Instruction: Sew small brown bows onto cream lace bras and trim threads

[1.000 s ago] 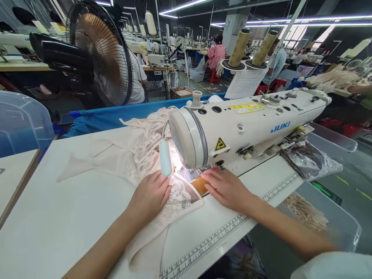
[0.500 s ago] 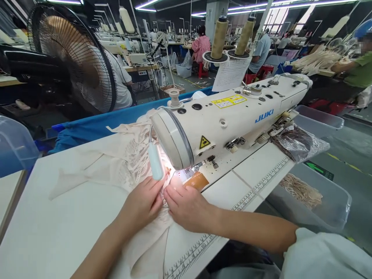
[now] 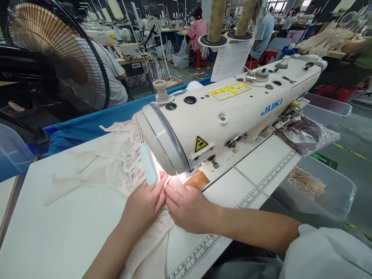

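Pale lace fabric (image 3: pixel 123 155) lies bunched on the white sewing table (image 3: pixel 75 236), and part of it hangs toward me below my hands. My left hand (image 3: pixel 147 201) pinches the fabric just under the small lit lamp (image 3: pixel 149 164). Close beside it, my right hand (image 3: pixel 188 205) has its fingers closed on the same fabric, next to an orange-brown plate (image 3: pixel 197 180). Both hands are right in front of the head of a cream JUKI sewing machine (image 3: pixel 186 131). The needle and the stitching point are hidden behind the machine head and fingers.
A large black fan (image 3: pixel 64 58) stands at the left. Two thread cones (image 3: pixel 216 19) rise behind the machine. At the right are a plastic-wrapped bundle (image 3: pixel 308 133) and a clear bin (image 3: pixel 340 193) holding fabric strips. Several people sit at machines farther back.
The view has tilted down and come closer to the machine. Both hands stay at the machine head, still holding the fabric, with the left fingers slightly closer to the right.
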Available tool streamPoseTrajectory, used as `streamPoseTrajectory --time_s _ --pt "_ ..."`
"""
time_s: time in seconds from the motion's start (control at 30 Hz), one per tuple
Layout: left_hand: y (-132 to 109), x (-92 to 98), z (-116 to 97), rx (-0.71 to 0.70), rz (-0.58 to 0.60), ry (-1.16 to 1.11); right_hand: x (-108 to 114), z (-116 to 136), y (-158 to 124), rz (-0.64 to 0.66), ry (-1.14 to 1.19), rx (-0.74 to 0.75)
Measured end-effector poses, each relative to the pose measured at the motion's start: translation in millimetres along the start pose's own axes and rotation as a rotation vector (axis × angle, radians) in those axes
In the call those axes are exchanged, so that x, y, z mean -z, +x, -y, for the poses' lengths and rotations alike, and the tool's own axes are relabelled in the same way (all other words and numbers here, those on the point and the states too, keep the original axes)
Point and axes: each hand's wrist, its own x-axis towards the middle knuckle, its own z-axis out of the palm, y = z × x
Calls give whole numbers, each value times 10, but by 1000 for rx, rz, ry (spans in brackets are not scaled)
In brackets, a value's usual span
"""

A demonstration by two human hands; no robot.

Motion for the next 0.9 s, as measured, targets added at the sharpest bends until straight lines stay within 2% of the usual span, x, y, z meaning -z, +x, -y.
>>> streamPoseTrajectory --time_s 0.17,0.33,0.4,0.47,0.53,0.6,0.7,0.8,0.9 --pt "25 46 1 30 31 -65 24 -8 15 -13 25 -11" --pt "-59 236 -250 136 33 -62 62 -44 6 -81 88 -42" --pt "-114 257 -312 178 95 -55 128 -59 -39 -107 88 -43" --pt "-117 239 -275 194 183 -17 252 -62 -120 -93 98 -49" --pt "-25 225 -154 202 233 78 418 -41 -247 -49 159 -34" --pt "165 255 -12 225 241 141 586 18 -418 11 273 14" --pt "529 354 111 269 166 86 755 174 -730 116 456 96" --pt "774 373 132 322 173 5 792 343 -1051 236 568 144" --pt "704 299 108 346 190 -98 654 450 -1344 399 651 70"
